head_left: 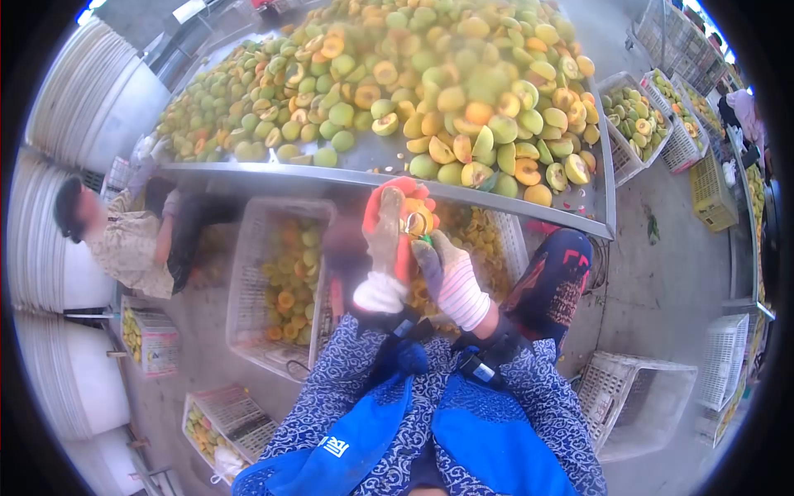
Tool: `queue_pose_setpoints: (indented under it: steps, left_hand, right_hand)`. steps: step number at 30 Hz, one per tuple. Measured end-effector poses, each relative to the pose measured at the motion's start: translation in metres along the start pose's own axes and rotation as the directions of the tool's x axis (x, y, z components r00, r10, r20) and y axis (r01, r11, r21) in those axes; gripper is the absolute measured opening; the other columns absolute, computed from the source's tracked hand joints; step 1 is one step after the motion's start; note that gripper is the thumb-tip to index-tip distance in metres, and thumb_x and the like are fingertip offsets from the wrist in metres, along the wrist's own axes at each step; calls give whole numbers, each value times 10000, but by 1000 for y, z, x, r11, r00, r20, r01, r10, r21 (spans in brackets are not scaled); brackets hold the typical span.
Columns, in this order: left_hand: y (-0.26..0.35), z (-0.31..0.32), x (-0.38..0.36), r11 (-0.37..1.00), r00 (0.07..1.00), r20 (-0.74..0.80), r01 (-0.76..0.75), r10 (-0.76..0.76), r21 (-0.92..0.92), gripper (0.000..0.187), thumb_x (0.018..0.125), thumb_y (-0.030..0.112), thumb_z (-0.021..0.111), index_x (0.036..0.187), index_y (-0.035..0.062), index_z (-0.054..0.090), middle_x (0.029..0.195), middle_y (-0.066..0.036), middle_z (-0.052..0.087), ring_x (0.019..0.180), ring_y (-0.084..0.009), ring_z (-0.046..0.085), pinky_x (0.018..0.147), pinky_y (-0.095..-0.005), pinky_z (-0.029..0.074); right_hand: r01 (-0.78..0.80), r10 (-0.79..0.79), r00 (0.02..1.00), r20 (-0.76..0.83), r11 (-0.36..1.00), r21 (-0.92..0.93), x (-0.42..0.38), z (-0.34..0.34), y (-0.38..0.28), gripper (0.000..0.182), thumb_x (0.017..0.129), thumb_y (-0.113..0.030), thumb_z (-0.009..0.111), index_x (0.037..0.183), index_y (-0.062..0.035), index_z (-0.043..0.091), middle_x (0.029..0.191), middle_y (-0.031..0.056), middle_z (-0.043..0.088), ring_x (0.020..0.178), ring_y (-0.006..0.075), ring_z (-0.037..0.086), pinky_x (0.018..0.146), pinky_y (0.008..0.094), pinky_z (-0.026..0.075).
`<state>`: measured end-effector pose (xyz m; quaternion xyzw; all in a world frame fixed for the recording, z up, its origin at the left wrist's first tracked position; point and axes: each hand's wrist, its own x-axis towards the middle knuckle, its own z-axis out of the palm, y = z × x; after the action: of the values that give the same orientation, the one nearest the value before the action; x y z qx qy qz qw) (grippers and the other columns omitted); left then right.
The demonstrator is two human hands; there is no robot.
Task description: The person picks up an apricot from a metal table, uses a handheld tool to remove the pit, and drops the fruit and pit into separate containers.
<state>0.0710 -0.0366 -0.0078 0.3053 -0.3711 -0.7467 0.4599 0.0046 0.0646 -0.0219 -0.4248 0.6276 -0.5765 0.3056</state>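
My left hand [385,236], in a red-and-grey work glove, is closed around a peach half [423,218] with its cut face up, just off the table's front edge. My right hand [451,277], in a pale glove with a striped cuff, grips a small pitting tool [427,239]. Only a bit of green and what looks like a thin metal loop at the peach's center show; the fingers hide the rest. Beyond my hands, a large heap of halved peaches [447,99] covers the metal table [372,175].
Under my hands stands a crate of peach pieces [514,248], with another filled crate [240,306] to its left. A white crate [637,405] lies at right. A person [132,240] sits at left beside stacked white tubs [83,248]. Fruit crates [633,124] line the right.
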Motion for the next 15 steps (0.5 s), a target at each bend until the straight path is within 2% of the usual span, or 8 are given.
queue_pose_setpoints:
  steps: [4, 7, 8, 11, 14, 15]
  left_hand:
    - [-9, 0, -5, 987, 997, -28, 65, -70, -148, 433, 1086, 455, 551, 1200, 46, 637, 1124, -142, 711, 929, -316, 729, 855, -465, 629]
    - [-6, 3, -12, 992, 992, 64, 114, -111, -57, 459, 1083, 475, 546, 1151, 36, 661, 1092, -143, 717, 894, -317, 727, 848, -462, 628]
    - [-7, 8, -13, 989, 994, 11, 111, -110, -95, 475, 1077, 491, 549, 1088, 32, 674, 1066, -146, 721, 870, -317, 726, 829, -467, 627]
    - [-12, 3, -12, 989, 990, 39, 135, -133, -65, 455, 1070, 477, 572, 1059, 33, 667, 1064, -153, 721, 873, -311, 730, 792, -456, 632]
    - [-14, 6, -15, 992, 993, 30, 115, -113, -45, 432, 1061, 455, 600, 1013, 31, 664, 1049, -156, 718, 869, -299, 729, 739, -442, 636]
    - [-14, 6, -15, 990, 991, 24, 131, -130, -46, 427, 1058, 447, 609, 999, 27, 665, 1031, -157, 716, 858, -301, 733, 720, -441, 639]
  right_hand:
    - [-15, 13, 1000, -16, 991, -129, -3, 1, 19, 350, 1081, -361, 561, 1087, -15, 613, 842, 278, 673, 758, 457, 686, 648, 482, 515]
    - [-91, 90, 996, -22, 993, -81, -4, 1, 20, 350, 1083, -360, 556, 1091, -15, 613, 810, 274, 670, 727, 456, 679, 630, 488, 516]
    - [-109, 109, 994, -7, 989, -102, -3, 1, 23, 342, 1082, -350, 555, 1117, -13, 602, 777, 264, 665, 696, 453, 673, 612, 487, 515]
    - [-79, 88, 996, 35, 976, -204, -9, 2, 41, 331, 1078, -326, 558, 1163, -6, 585, 808, 261, 675, 697, 446, 670, 610, 484, 515]
    - [-68, 89, 993, 82, 970, -233, -13, 1, 51, 321, 1072, -294, 562, 1206, -3, 572, 831, 216, 689, 702, 394, 683, 605, 472, 515]
    - [10, 0, 998, 55, 981, -192, -15, 2, 54, 313, 1073, -289, 555, 1200, -3, 579, 835, 193, 689, 700, 374, 678, 603, 466, 514]
